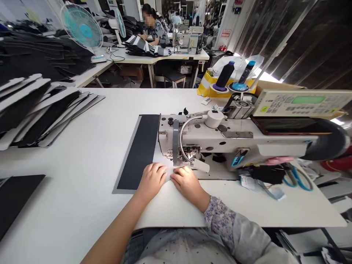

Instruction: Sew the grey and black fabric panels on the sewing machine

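A dark fabric panel (140, 154) with a pale grey edge lies flat on the table, its right side reaching under the head of the sewing machine (187, 135). My left hand (153, 179) rests on the panel's pale right part, fingers lying flat and close together. Just in front of the presser foot, my right hand (189, 185) has its fingers curled, with thumb and forefinger closed on the near edge of the piece. The needle area is partly hidden by a grey guard (175, 141) and a bendable lamp (200, 165).
Stacked grey and black pieces (41, 110) lie at left, with another dark panel (19, 198) nearer. Blue-handled scissors (299, 178) and scraps sit right. Thread cones (225, 75) and a control panel (302, 102) stand behind. A co-worker (155, 29) works at the far table.
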A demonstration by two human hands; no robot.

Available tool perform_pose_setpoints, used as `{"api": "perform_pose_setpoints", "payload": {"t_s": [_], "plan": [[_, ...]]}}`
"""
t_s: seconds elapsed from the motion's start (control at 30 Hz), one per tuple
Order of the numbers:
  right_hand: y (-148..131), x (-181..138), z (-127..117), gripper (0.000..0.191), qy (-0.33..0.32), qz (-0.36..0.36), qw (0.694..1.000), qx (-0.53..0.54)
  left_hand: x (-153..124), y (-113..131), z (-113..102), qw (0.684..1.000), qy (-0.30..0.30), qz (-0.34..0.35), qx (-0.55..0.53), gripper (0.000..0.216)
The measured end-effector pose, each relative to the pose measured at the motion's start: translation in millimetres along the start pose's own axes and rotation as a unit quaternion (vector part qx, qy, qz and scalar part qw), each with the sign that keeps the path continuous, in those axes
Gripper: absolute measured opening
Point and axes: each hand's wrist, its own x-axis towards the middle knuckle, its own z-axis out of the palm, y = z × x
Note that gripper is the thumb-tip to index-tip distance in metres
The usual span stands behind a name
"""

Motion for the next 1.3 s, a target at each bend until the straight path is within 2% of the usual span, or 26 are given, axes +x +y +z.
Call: {"api": "perform_pose_setpoints", "payload": {"t_s": [0.23, 0.43, 0.6, 0.83, 0.97, 1.07, 1.13, 1.17, 1.23, 1.27, 1.3], "plan": [[6, 13, 3, 0.023, -0.035, 0.055, 0.998, -0.024, 17, -15, 11, 1.0, 0.022, 0.007, -0.004, 0.021], [9, 20, 11, 0.029, -0.039, 0.103, 0.994, -0.025, 34, -25, 18, 1.0, 0.023, 0.01, -0.006, 0.021], [9, 22, 14, 0.033, -0.039, 0.097, 0.993, -0.049, 39, -29, 23, 1.0, 0.02, 0.005, 0.006, 0.02], [3, 27, 3, 0.031, -0.053, 0.092, 0.992, -0.073, 38, -25, 21, 0.999, 0.038, 0.012, 0.015, 0.019], [5, 27, 3, 0.028, -0.027, 0.087, 0.995, -0.04, 39, -23, 21, 0.999, 0.036, 0.008, 0.022, 0.018], [3, 24, 5, 0.027, 0.022, 0.124, 0.989, 0.071, 37, -21, 17, 0.999, 0.025, 0.005, 0.024, 0.02], [-1, 21, 4, 0.03, 0.043, 0.214, 0.952, 0.213, 33, -19, 12, 0.999, 0.012, 0.011, 0.029, 0.022], [-4, 20, 3, 0.034, 0.031, 0.271, 0.916, 0.295, 30, -18, 9, 0.999, 0.005, 0.017, 0.034, 0.024], [-8, 18, -3, 0.039, -0.037, 0.363, 0.822, 0.437, 23, -14, 3, 0.998, -0.012, 0.039, 0.049, 0.033], [-9, 17, -6, 0.037, -0.088, 0.385, 0.781, 0.483, 19, -11, 1, 0.997, -0.024, 0.056, 0.054, 0.04], [-10, 16, -10, 0.031, -0.14, 0.393, 0.755, 0.506, 17, -8, -1, 0.995, -0.037, 0.075, 0.056, 0.047]]}}
